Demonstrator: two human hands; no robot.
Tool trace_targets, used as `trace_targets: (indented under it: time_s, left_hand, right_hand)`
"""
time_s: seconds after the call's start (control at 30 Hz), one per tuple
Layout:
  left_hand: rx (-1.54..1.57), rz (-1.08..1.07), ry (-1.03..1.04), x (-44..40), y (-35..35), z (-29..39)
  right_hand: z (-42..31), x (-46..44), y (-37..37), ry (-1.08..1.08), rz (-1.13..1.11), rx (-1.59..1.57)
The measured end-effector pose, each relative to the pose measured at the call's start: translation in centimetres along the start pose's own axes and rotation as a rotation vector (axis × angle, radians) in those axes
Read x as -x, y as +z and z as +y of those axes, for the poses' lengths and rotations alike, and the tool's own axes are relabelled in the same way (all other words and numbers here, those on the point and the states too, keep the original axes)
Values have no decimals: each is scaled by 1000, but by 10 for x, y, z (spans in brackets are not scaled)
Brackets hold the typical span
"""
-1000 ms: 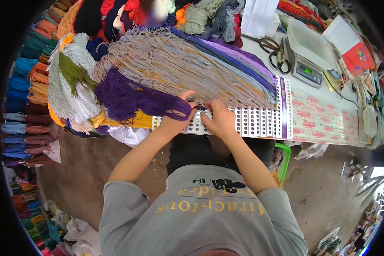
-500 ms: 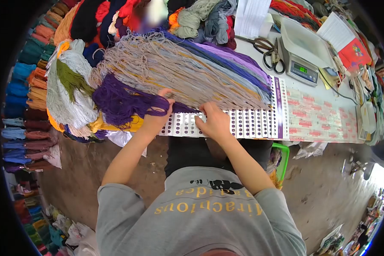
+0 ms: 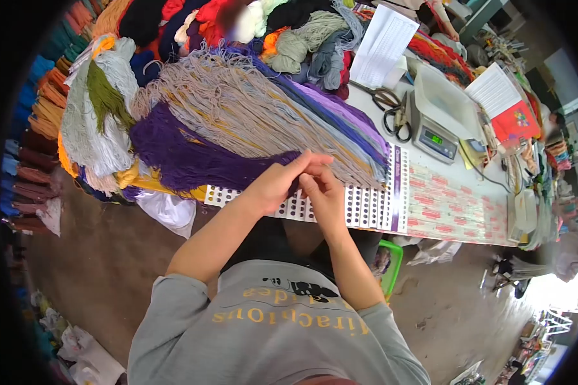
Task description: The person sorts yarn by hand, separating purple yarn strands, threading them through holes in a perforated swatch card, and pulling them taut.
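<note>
My left hand [image 3: 273,187] lies over the narrow right end of a dark purple yarn bundle [image 3: 192,154], its fingers pressed together around the strands and pointing right. Touching it is my right hand [image 3: 325,192], with thumb and fingers pinched at the same yarn end; the fingertips partly hide the strands. Under both hands runs a white card strip with rows of punched holes [image 3: 366,208]. Behind them a wide fan of beige-grey yarn [image 3: 237,109] spreads up and left, bordered by blue yarn [image 3: 340,122] and lilac yarn [image 3: 353,115].
Black scissors [image 3: 397,115] lie beside a digital scale [image 3: 435,136] carrying a clear tray [image 3: 446,96]. Printed sheets [image 3: 384,45] stand behind. White-grey yarn with an olive bundle [image 3: 106,96] is at the left. A green basket [image 3: 392,266] sits below the table edge.
My left hand has slid right along the purple yarn to meet my right hand, and the purple strands now lie straighter. The view has shifted and turned slightly.
</note>
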State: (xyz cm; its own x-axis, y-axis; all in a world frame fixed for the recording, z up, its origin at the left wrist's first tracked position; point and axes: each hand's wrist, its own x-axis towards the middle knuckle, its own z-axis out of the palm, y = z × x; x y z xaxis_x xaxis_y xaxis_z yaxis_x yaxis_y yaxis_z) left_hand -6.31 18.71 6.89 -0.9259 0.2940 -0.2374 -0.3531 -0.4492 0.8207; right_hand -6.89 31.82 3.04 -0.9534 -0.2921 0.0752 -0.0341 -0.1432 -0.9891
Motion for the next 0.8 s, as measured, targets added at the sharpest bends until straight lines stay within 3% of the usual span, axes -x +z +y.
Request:
trace_targets:
  time_s: [0.2, 0.37, 0.43, 0.47, 0.53, 0.57, 0.6, 0.67, 0.73, 0.77, 0.8]
  left_hand:
    - [58, 23, -44, 6, -3, -9]
    - [482, -90, 179, 11, -13, -4]
    - [502, -69, 162, 18, -13, 1]
    - [538, -126, 136, 20, -13, 1]
    - [562, -197, 93, 19, -12, -4]
    - [565, -203, 90, 20, -11, -6]
    - [548, -170, 79, 21, -11, -8]
    - [510, -50, 58, 26, -11, -8]
    - [493, -10, 101, 25, -23, -17]
    - [571, 135, 59, 26, -23, -17]
    - [568, 138, 61, 27, -28, -20]
  right_hand:
    - [-2, 5, -2, 88, -25, -19]
    - [-9, 4, -12, 109, 100, -300]
    - [-3, 0, -20, 231, 72, -384]
    - [-11, 0, -16, 324, -58, -436]
    - [-15, 3, -6, 486, -168, -826]
    - [-8, -5, -5, 434, -438, -1368]
    - [-6, -7, -8, 431, -436, -1362]
    - [-11, -11, -9, 433, -148, -1046]
    - [-12, -17, -12, 380, -165, -1072]
    - [-16, -19, -12, 318, -175, -928]
    - [-19, -21, -11, 257, -187, -786]
